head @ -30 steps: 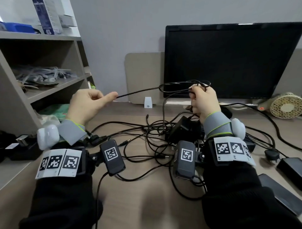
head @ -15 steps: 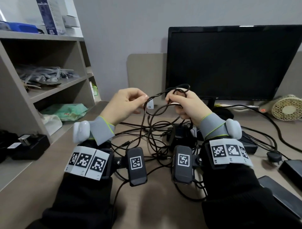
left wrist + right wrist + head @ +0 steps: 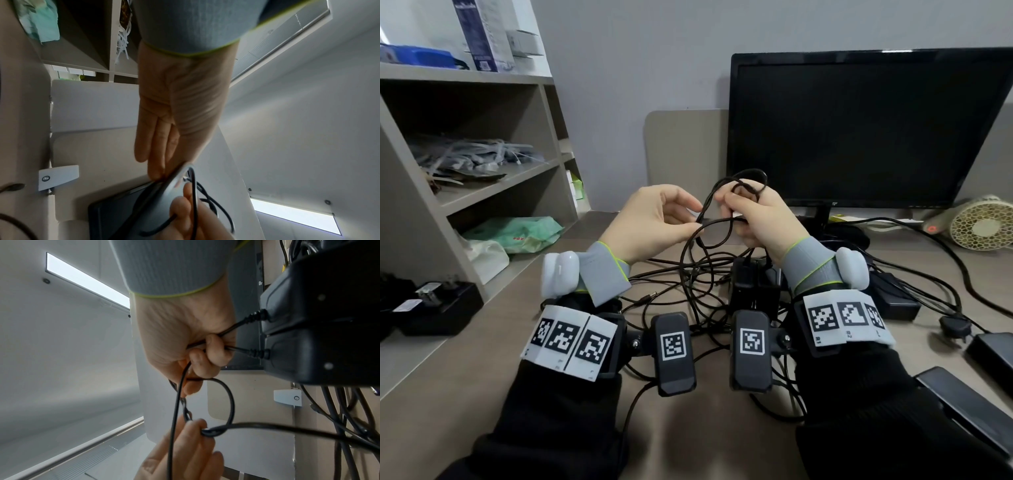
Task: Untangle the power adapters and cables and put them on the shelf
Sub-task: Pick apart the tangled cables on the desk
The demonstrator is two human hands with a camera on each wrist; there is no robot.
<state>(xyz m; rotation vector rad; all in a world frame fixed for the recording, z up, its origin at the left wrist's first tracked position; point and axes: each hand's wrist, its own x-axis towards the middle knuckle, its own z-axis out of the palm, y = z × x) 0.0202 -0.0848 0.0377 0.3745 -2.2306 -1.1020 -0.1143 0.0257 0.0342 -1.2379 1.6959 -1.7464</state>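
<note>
left hand (image 3: pixel 654 219): fingertips pinch black cable (image 3: pixel 717 224) loop
right hand (image 3: pixel 760 219): fingers curled round cable coils
adapters (image 3: pixel 755 287): mid-desk, half hidden behind right wrist
cable ends: lost in tangle

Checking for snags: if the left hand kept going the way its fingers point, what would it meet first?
Probably the right hand: the left hand points at it across a narrow gap, both gripping the black cable. Depth is uncertain.

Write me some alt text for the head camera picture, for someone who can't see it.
Two hands raised over a desk work a thin black cable: the right hand grips its coiled loops, and the left hand pinches a strand beside them. Below lies a tangle of black cables and power adapters, with a dark monitor behind and a shelf on the left.
</note>
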